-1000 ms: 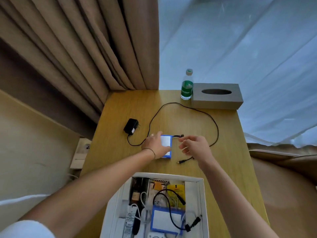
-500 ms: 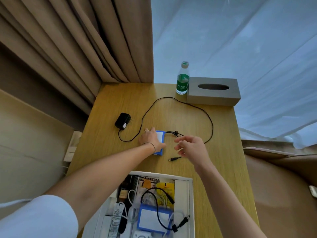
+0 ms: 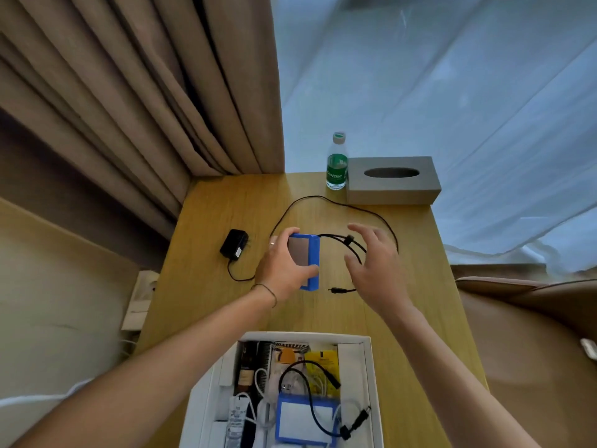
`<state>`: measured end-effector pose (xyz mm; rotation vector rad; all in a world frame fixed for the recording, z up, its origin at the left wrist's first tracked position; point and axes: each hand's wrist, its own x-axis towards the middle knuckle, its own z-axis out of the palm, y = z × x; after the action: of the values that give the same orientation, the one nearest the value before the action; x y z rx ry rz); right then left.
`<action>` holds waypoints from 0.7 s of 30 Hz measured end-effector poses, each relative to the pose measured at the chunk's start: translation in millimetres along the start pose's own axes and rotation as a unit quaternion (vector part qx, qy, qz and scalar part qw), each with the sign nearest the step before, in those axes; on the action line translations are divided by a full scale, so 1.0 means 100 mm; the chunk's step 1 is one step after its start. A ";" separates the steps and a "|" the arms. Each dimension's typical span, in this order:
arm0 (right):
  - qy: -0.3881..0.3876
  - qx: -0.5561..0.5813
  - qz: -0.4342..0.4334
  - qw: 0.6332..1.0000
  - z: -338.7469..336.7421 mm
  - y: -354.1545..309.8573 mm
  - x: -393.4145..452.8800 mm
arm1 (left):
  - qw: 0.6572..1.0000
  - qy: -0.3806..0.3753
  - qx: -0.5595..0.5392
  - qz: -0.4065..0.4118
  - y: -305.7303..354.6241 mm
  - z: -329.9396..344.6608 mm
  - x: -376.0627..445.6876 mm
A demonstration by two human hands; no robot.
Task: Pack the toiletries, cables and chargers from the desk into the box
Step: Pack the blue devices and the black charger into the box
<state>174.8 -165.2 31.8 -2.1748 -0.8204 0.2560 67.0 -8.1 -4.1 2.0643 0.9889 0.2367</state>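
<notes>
My left hand [image 3: 284, 270] grips a blue battery pack [image 3: 307, 260] and tilts it up off the wooden desk [image 3: 210, 302]. Short black leads [image 3: 342, 244] run from the pack's right side, with a plug end [image 3: 336, 290] lying on the desk. Fingers spread, my right hand [image 3: 371, 270] hovers just right of the pack, over those leads, holding nothing. A black charger [image 3: 234, 244] lies to the left, its long black cable [image 3: 323, 200] looping across the back of the desk. The white box [image 3: 366, 367] sits at the near edge, holding another blue pack [image 3: 303, 418], cables and toiletries.
A green-labelled water bottle [image 3: 337, 163] and a grey tissue box [image 3: 392, 180] stand at the desk's back right. Brown curtains [image 3: 145, 92] hang behind on the left. A wall socket [image 3: 143, 286] is beside the desk's left edge, and a brown seat [image 3: 533, 334] on the right.
My left hand has closed around the blue pack and tipped it up from lying flat. My right hand has opened and lifted above the leads.
</notes>
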 end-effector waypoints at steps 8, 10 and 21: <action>-0.026 0.114 0.055 0.992 -0.20 -0.25 -0.12 | 0.999 0.005 -0.035 0.033 0.21 -0.35 -0.25; -0.041 0.146 0.062 0.987 -0.28 -0.31 -0.20 | 0.999 -0.003 -0.036 0.029 0.23 -0.42 -0.31; -0.045 0.272 0.167 0.947 -0.59 -0.67 -0.94 | 0.991 -0.036 0.028 0.126 0.22 -0.66 -0.64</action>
<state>95.9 -228.0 113.4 -1.7665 -0.3584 0.6726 4.9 -23.2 65.5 2.2323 0.6977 0.2662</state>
